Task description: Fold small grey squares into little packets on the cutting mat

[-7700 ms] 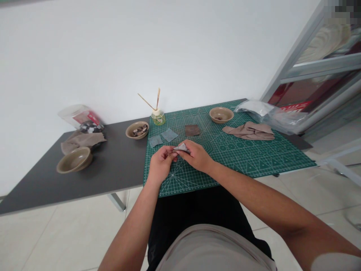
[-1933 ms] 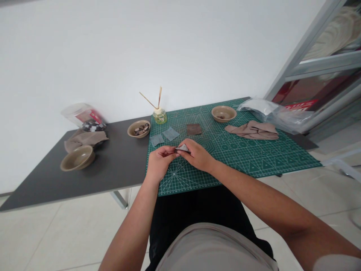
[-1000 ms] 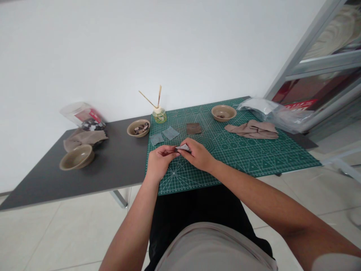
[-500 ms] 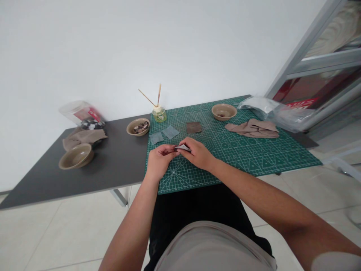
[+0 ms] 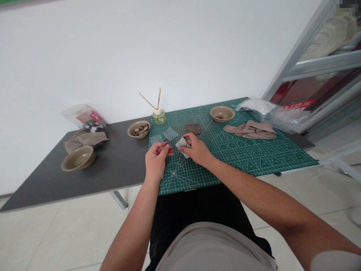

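Note:
My left hand is above the green cutting mat, with thumb and fingers pinched round a small dark reddish piece, mostly hidden. Just to its right, my right hand grips a bent grey-white sheet that looks like sandpaper. The hands are apart. Beyond them on the mat lie two grey-blue squares and a brown square. To the left, a bowl of small dark and pale pieces stands by the mat's edge.
Another bowl stands at the back right, near a crumpled brown cloth and a clear plastic bag. A glass diffuser with sticks is by the wall. At left are a tilted bowl, a cloth and a plastic container.
My hands have drawn apart from where they met. The left hand has come away with the small piece, and the right still grips the sheet, now more exposed.

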The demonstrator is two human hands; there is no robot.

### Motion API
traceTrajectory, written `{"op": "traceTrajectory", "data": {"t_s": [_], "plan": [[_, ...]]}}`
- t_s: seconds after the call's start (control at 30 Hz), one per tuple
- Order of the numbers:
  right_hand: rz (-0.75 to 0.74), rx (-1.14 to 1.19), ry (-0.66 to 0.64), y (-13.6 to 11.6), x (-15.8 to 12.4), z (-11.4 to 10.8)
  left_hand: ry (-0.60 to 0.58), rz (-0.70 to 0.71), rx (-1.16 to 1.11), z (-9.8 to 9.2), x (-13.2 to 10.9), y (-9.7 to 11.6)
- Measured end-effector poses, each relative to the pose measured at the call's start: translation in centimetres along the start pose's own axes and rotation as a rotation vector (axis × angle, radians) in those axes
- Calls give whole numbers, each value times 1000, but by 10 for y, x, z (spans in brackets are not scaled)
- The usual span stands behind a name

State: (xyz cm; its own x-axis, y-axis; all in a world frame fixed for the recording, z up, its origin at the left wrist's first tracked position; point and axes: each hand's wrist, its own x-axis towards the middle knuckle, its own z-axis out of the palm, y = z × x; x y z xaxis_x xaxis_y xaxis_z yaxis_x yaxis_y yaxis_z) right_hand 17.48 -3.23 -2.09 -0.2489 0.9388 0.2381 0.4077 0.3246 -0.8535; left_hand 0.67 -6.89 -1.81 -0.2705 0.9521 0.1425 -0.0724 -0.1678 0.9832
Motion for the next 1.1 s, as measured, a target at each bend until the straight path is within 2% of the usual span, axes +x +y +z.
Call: {"op": "traceTrajectory", "data": {"t_s": [0.1,0.2,0.27,0.33,0.43,0.6,0.77,0.9,1.0,1.1], "plan": [[-69,-157,64,2,1,1,3,-28,-12,0,-1,0],[-91,-188,174,4,1,0,-3,-36,16,0,-1,0],[-108,-202,138,4,0,-2,4,4,43,0,0,-1],[-180,-255,27,3,-1,-2,7,39,60,-1,0,-2],[-317,-311,-112,0,-5,-1,-18,2,58,-3,1,-3],[-346,-178,-36,-3,-9,-2,-95,-45,135,-3,0,-2],[-451,-104,-117,-4,-10,-3,-215,-52,192,-5,0,-4],[-454,-88,-28,-2,-11,-2,-264,-47,173,-5,0,-2],[-435,-26,32,-2,-14,-1,-231,-10,171,-3,-1,1],[-414,12,74,-3,-17,-2,-112,83,250,-2,-5,4]]}}
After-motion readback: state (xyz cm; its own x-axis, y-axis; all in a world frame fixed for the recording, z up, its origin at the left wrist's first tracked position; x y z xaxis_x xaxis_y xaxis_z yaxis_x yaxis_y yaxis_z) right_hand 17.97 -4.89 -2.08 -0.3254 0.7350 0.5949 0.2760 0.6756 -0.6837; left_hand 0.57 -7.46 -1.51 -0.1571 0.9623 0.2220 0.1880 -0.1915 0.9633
